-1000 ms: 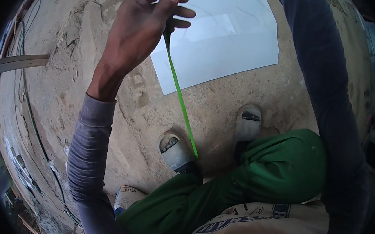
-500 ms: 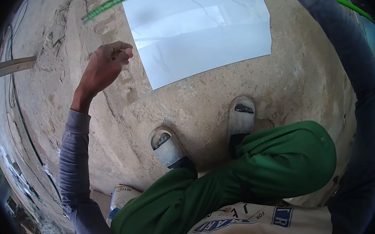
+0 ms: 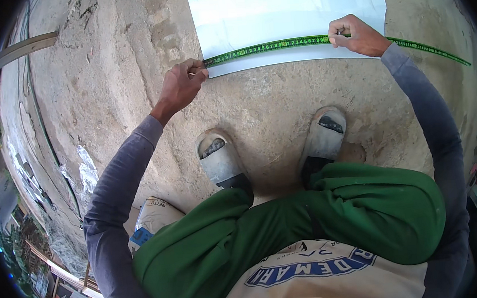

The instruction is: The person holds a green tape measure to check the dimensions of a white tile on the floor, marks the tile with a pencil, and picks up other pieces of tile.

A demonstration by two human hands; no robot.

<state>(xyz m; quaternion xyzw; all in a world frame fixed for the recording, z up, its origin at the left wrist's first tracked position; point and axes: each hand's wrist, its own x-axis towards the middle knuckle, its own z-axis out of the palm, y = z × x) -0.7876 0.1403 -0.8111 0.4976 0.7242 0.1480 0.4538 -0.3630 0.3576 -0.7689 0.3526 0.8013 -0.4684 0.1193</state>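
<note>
Two hands [image 3: 180,86] (well apart) pinch one green measuring tape [image 3: 267,47] across one white panel [image 3: 283,11].

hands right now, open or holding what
Left hand: closed, holding the green measuring tape near its end.
Right hand: closed, pinching the green measuring tape farther along.

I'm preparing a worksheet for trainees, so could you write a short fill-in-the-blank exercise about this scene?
1. The measuring tape stretched over the white panel is mainly ____ with black markings.
2. The left grip pinches the tape by the panel's ____-hand edge.
3. Past the right grip, the tape runs out beyond the panel's ____-hand edge.
4. The number of grey sandals in view is ____.

Missing words: green; left; right; two.
</note>
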